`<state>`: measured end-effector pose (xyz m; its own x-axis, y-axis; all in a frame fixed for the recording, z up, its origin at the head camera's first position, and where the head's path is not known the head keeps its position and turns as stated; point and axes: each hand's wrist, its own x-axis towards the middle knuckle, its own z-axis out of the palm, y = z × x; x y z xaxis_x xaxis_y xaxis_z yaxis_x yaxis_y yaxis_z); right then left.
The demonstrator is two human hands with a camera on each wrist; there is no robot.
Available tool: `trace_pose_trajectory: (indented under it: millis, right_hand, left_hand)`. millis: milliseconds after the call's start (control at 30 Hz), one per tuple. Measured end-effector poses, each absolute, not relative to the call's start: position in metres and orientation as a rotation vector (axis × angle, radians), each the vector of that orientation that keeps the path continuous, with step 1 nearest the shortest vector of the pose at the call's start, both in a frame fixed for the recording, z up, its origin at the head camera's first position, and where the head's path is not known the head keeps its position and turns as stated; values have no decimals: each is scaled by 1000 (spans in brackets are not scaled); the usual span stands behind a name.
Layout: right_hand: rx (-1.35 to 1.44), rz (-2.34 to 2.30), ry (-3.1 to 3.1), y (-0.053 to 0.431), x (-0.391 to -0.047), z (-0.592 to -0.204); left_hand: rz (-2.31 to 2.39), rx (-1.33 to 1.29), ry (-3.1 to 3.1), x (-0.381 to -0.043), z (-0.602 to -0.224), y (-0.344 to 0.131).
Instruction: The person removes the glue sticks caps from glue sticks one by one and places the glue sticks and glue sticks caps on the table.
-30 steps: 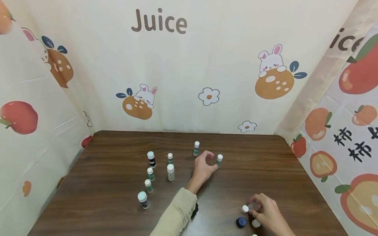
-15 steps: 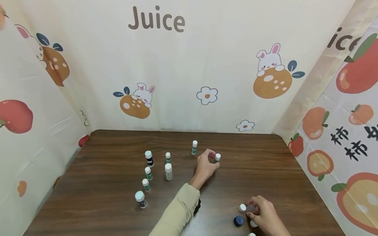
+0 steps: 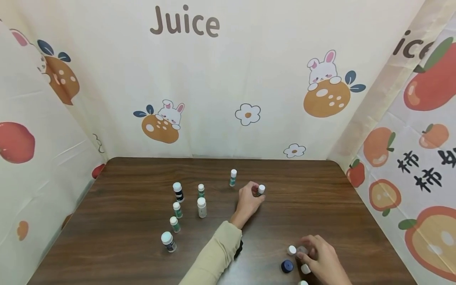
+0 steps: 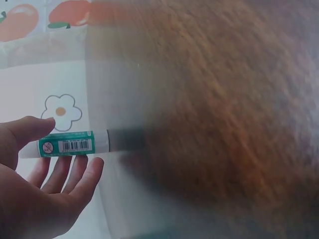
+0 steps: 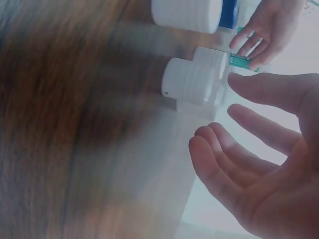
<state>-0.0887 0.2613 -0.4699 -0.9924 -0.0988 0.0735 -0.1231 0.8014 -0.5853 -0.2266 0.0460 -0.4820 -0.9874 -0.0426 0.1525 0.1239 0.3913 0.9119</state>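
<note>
My left hand (image 3: 249,202) grips a small white-capped bottle (image 3: 261,189) toward the back of the table. In the left wrist view the bottle's green label (image 4: 67,144) with a barcode shows between the thumb above and the fingers below. My right hand (image 3: 322,257) is low at the front right, its fingers loosely bent beside a clear round cap (image 3: 303,250). In the right wrist view a gap shows between most of these fingers and the white cap (image 5: 187,79). A blue cap (image 3: 287,266) and another white cap (image 3: 305,269) lie near this hand.
To the left stand several white-capped bottles, among them a dark-labelled one (image 3: 169,242), a pale one (image 3: 202,208) and a green-labelled one (image 3: 175,224). Another bottle (image 3: 233,178) stands just behind the left hand. Printed curtains (image 3: 213,79) enclose the wooden table (image 3: 117,221).
The left hand has moved slightly right, and its fingers have come round the white-capped bottle, which now stands between them. The right hand keeps its place by the caps. The head view has shifted a little.
</note>
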Motion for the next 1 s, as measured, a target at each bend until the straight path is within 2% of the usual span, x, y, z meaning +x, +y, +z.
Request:
trace_pose_trajectory:
  millis: [467, 1000]
  right_hand:
    - [282, 877, -2628, 257, -84, -445]
    - [322, 928, -2530, 248, -88, -420]
  left_hand:
    - [-1600, -136, -2466, -221, -480, 42]
    - [-1623, -340, -2351, -180, -457, 17]
